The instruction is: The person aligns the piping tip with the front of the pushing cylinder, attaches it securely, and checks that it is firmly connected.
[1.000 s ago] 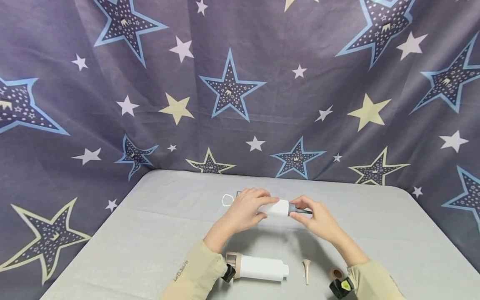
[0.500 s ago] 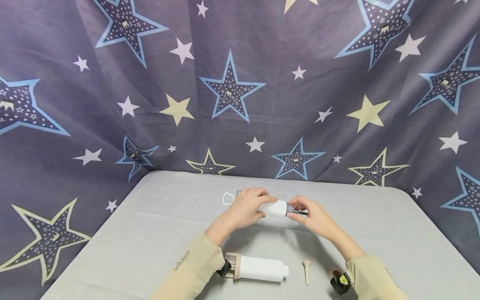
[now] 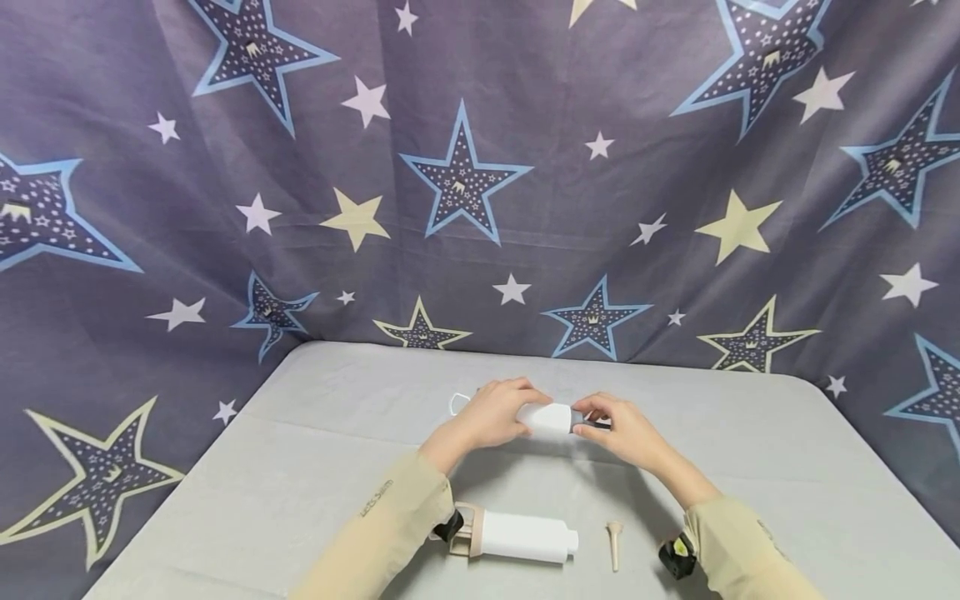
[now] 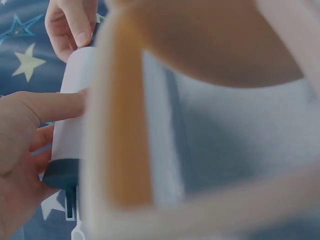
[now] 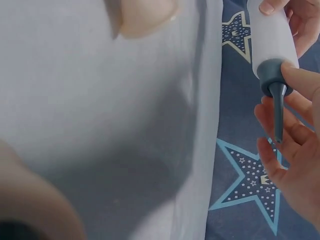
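Over the table, my left hand (image 3: pixel 498 414) grips the white barrel of an icing syringe (image 3: pixel 550 418), held roughly level. A dark blue-grey end cap and a white loop (image 3: pixel 458 403) stick out beyond that hand. At the other end, my right hand (image 3: pixel 626 429) pinches the dark collar (image 5: pixel 272 72) with its thumb and fingers. From the collar a long tapered nozzle (image 5: pixel 278 112) points toward the right palm. Nearer the body lies a second white icing syringe (image 3: pixel 525 537) with a beige frame; its frame looms blurred in the left wrist view.
A small beige flared nozzle (image 3: pixel 614 544) lies to the right of the second syringe. A blurred beige ring (image 5: pixel 42 200) fills the lower left of the right wrist view. Grey cloth covers the table (image 3: pixel 360 400), and a starry curtain (image 3: pixel 480 250) hangs behind.
My right hand has shifted slightly left, staying at the collar, and less of the dark nozzle shows beyond its fingers. The left hand keeps its grip on the barrel.
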The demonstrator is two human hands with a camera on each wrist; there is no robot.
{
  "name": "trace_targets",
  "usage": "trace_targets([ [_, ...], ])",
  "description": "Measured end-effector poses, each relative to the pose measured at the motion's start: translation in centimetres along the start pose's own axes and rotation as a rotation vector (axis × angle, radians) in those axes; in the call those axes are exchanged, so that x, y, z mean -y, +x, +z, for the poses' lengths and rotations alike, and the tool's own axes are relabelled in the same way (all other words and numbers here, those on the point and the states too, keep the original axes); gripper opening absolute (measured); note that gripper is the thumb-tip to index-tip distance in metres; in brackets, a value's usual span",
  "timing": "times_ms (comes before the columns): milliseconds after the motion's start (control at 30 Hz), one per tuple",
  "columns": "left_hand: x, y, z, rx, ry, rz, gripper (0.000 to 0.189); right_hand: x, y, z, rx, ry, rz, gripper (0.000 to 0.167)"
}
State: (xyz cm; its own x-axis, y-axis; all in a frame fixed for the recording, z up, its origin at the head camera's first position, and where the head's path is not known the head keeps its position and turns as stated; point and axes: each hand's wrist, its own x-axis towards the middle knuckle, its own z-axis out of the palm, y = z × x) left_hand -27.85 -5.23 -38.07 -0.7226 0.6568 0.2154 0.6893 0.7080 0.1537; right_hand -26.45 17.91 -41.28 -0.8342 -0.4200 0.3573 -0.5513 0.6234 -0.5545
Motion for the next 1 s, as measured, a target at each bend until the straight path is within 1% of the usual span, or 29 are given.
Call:
trace_targets([
  [167,0.3,0.7,0.9,0.042,-0.02,-0.019,0.052,-0.8,-0.1,0.4,0.019,0.015,0.021,0.028],
  [333,0.4,1.0,1.6,0.071,-0.042,-0.049,0.052,-1.3,0.1,0.8,0.043,0.016,0.047,0.026],
  [500,0.5,1.2,2.1,0.116,-0.066,-0.086,0.051,-1.6,0.3,1.2,0.07,0.003,0.069,0.025],
  [700,0.6,1.1,2.5,0.169,-0.08,-0.126,0.05,-1.6,0.5,1.5,0.121,-0.043,0.042,0.025],
  [833,0.6,1.0,2.6,0.19,-0.066,-0.129,0.05,-1.5,0.6,1.8,0.155,-0.071,0.039,0.025],
  [1000,0.7,1.0,2.5,0.213,-0.055,-0.118,0.049,-1.0,0.7,1.9,0.186,-0.072,0.058,0.025],
])
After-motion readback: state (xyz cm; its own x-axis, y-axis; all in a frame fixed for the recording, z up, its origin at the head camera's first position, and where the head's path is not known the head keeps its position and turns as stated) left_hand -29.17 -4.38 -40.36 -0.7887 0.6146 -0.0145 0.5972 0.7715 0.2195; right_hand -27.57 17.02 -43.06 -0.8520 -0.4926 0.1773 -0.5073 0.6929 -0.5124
